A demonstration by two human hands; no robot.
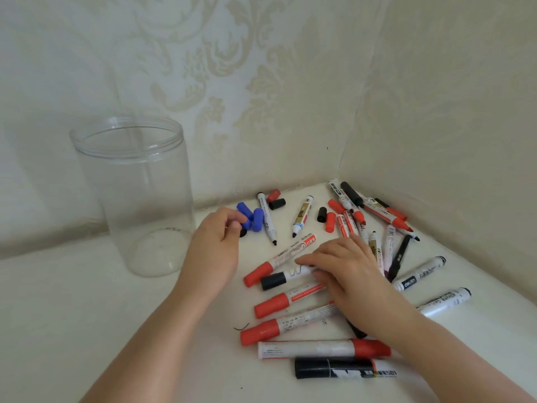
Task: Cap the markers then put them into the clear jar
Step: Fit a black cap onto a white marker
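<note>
Capping step: left hand [216,242] fingers pinch a blue cap [243,212], right hand [345,264] fingers spread flat over capped markers (jar [136,196] empty). Next: match cap to the uncapped blue marker [302,215].

**Jar left, markers right, hands between**

The jar [136,196] stands upright on the surface [87,301] at the left, close to the back wall. The markers [319,286] lie scattered to its right, reaching into the corner where the two walls meet. Loose caps [325,218] lie behind them, near the back wall. The left hand [216,245] sits between jar and markers, its fingertips at some caps [251,218]. The right hand [345,267] rests on the middle of the pile.
</note>
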